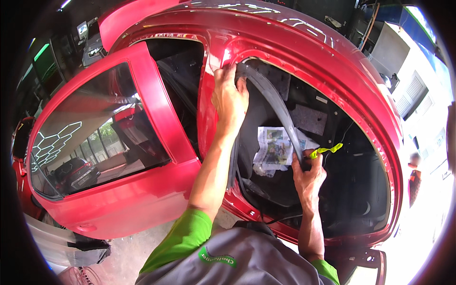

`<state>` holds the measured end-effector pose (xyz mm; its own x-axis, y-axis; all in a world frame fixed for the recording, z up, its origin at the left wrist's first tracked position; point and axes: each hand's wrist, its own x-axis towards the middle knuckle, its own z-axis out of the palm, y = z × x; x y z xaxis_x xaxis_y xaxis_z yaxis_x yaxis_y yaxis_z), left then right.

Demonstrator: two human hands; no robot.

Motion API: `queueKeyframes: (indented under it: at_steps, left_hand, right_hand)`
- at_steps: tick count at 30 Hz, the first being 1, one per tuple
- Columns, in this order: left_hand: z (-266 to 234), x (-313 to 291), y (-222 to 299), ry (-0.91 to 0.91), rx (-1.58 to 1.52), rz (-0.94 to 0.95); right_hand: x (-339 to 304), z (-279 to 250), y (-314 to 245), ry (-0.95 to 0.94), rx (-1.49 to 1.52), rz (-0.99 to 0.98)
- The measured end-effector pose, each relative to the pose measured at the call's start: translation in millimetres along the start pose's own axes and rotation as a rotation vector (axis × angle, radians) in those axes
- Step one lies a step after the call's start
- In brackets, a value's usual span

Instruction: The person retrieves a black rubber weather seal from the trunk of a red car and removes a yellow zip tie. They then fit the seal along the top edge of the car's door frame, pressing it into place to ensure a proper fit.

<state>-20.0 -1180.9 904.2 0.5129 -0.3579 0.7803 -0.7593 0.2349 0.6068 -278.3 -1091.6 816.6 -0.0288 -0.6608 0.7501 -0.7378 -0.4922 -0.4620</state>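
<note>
A long dark grey rubber door seal (277, 103) curves between my two hands across the front door opening of a red car body (304, 45). My left hand (230, 97) is closed on its upper end, fingers pressed at the top of the red pillar (207, 95). Lower down and to the right, my right hand (308, 179) grips the seal between thumb and fingers. A bright yellow-green strip (331, 150) sticks out beside the right fingertips; whether the hand pinches it too, I cannot tell. The seal's far side under my left fingers is hidden.
An open red door with a dark window (104, 137) stands at the left. Inside the car lie printed paper sheets (274, 148) on dark trim. A thin black cable (282, 219) hangs over the sill. Silver bodywork (50, 240) sits at the lower left.
</note>
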Motion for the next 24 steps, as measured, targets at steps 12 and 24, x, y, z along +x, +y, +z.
queueKeyframes:
  at_steps: [12,24]
  left_hand:
    - [-2,28,6,-0.115,0.138,-0.193]
    - [-25,45,-6,-0.238,-0.263,-0.187]
  right_hand:
    - [-6,2,-41,-0.370,0.608,-0.007]
    - [6,24,-33,-0.495,1.209,0.021]
